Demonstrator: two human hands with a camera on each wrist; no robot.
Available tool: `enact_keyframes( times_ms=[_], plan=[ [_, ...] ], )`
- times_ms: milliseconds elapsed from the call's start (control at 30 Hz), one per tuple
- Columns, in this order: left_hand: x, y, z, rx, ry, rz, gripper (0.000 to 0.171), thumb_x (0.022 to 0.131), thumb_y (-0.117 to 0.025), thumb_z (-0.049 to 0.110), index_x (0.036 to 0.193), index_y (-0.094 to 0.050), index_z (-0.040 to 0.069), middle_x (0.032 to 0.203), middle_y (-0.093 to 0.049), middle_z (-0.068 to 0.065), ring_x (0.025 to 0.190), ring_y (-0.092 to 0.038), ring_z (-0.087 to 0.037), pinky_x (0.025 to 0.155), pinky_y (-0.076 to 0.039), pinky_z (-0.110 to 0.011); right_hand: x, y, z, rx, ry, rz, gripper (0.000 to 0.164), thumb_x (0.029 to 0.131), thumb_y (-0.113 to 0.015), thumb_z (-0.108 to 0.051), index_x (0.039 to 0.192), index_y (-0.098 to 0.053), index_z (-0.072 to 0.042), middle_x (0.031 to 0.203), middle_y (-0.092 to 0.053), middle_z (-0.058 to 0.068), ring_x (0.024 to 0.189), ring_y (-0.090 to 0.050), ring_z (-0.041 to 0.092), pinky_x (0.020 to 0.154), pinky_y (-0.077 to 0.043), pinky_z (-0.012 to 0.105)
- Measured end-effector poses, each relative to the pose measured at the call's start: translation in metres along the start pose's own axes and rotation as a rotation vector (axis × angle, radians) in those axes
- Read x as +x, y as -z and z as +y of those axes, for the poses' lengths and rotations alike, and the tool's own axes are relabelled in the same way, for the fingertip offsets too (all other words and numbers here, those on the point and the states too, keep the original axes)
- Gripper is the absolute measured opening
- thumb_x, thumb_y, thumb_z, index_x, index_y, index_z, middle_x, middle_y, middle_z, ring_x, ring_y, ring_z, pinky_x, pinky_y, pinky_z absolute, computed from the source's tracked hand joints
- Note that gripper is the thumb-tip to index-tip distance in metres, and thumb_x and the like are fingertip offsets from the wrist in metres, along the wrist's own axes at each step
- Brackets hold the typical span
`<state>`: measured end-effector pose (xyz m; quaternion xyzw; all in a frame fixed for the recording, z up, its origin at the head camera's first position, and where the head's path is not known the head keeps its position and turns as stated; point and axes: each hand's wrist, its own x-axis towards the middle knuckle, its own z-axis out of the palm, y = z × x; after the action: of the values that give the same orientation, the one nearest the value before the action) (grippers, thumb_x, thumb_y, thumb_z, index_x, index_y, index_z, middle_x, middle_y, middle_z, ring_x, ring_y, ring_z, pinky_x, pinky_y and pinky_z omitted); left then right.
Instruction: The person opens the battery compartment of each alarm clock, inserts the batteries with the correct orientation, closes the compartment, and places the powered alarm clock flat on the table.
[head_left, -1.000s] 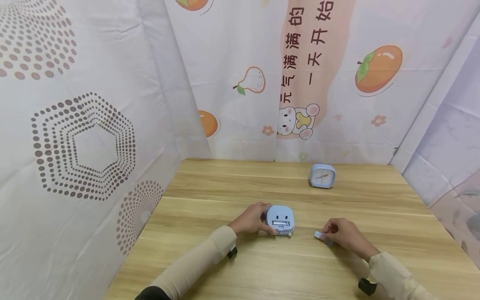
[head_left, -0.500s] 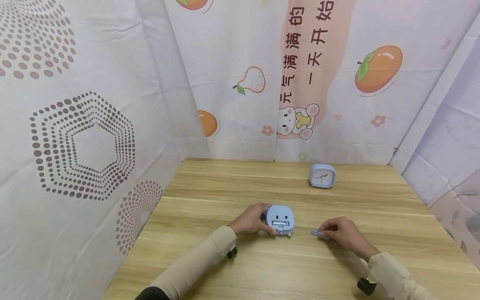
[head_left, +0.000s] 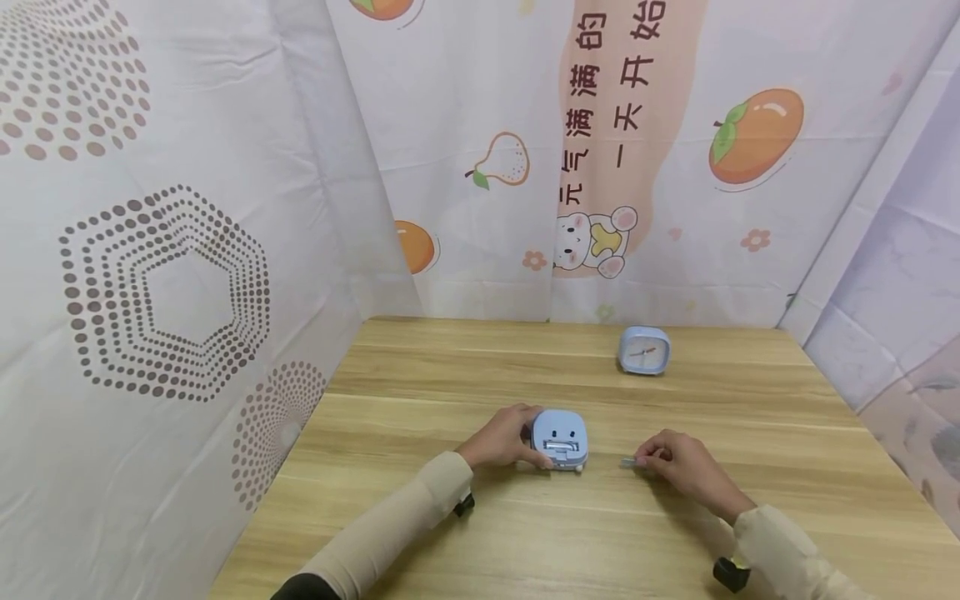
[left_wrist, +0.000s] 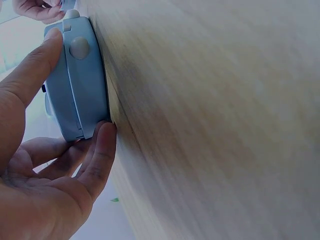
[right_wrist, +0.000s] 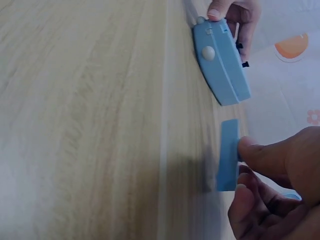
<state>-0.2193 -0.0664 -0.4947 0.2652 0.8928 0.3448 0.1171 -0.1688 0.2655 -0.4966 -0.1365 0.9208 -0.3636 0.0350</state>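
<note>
A light blue alarm clock (head_left: 558, 422) lies on its front on the wooden table, its back facing up. Two dark knobs show there, with the battery compartment (head_left: 562, 447) uncovered and something shiny inside it. My left hand (head_left: 508, 439) grips the clock from its left side, thumb along the near edge and fingers around the far edge. To the right, my right hand (head_left: 684, 464) pinches a small blue battery cover (right_wrist: 228, 155) between thumb and fingers. The cover stands edge-on just above the table, a short gap away from the clock.
Another blue clock (head_left: 645, 351) stands upright at the back of the table (head_left: 450, 367), its white dial showing. Printed curtains (head_left: 465, 83) hang behind the table and on both sides.
My right hand has turned the battery cover in its fingers until it appears as a thin edge, and has shifted slightly left. My left hand keeps its hold on the alarm clock.
</note>
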Motion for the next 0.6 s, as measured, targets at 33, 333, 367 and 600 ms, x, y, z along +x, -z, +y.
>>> enact_keyframes(
  times_ms=[33, 333, 367, 600],
  plan=[
    [0.000, -0.001, 0.000, 0.002, 0.000, -0.001, 0.088, 0.073, -0.094, 0.042, 0.146, -0.056, 0.012, 0.124, -0.061, 0.000, 0.103, -0.056, -0.008, 0.091, -0.049, -0.027, 0.000, -0.002, -0.001, -0.001, -0.003, 0.011, 0.008, 0.095, -0.075, -0.017, 0.091, -0.076, -0.011, 0.091, -0.066, -0.002, 0.076, -0.053, 0.011, 0.064, -0.046, 0.025],
    [0.000, -0.001, -0.001, 0.016, -0.016, -0.002, 0.087, 0.073, -0.092, 0.043, 0.146, -0.056, 0.011, 0.121, -0.063, 0.001, 0.101, -0.056, -0.007, 0.090, -0.050, -0.025, 0.004, -0.010, -0.011, -0.022, -0.004, 0.057, 0.011, 0.096, -0.074, -0.021, 0.096, -0.075, -0.010, 0.088, -0.067, -0.005, 0.075, -0.054, 0.011, 0.062, -0.046, 0.025],
    [0.001, -0.001, -0.001, 0.015, -0.018, -0.002, 0.088, 0.073, -0.092, 0.043, 0.146, -0.056, 0.011, 0.121, -0.063, 0.001, 0.101, -0.056, -0.007, 0.090, -0.050, -0.025, 0.005, -0.010, -0.012, -0.025, -0.002, 0.066, 0.012, 0.096, -0.074, -0.022, 0.095, -0.075, -0.010, 0.088, -0.067, -0.005, 0.075, -0.054, 0.011, 0.062, -0.045, 0.025],
    [0.001, -0.001, -0.003, 0.009, -0.006, -0.002, 0.090, 0.074, -0.092, 0.045, 0.148, -0.054, 0.012, 0.125, -0.062, 0.000, 0.103, -0.057, -0.006, 0.091, -0.050, -0.025, 0.011, -0.016, -0.026, -0.033, 0.076, 0.112, 0.009, 0.095, -0.076, -0.019, 0.090, -0.075, -0.012, 0.086, -0.065, -0.006, 0.074, -0.053, 0.008, 0.061, -0.045, 0.025]
  ],
)
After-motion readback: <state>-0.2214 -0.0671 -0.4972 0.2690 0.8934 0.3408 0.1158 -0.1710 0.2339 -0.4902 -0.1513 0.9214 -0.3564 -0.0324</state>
